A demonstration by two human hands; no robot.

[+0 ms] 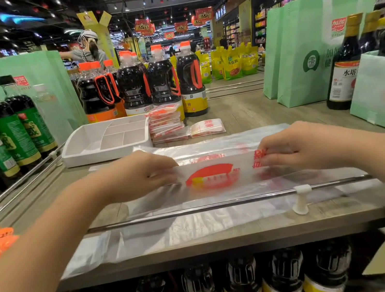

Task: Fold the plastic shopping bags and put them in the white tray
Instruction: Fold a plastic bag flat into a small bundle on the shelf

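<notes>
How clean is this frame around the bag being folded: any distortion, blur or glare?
Head view: strong wide-angle bending at the edges, stretching the side bottles; even overhead store light with no hard shadows; the plastic bag, pinched by the left hand and right hand, is slightly soft with a mild sheen; the white tray stays legible.
</notes>
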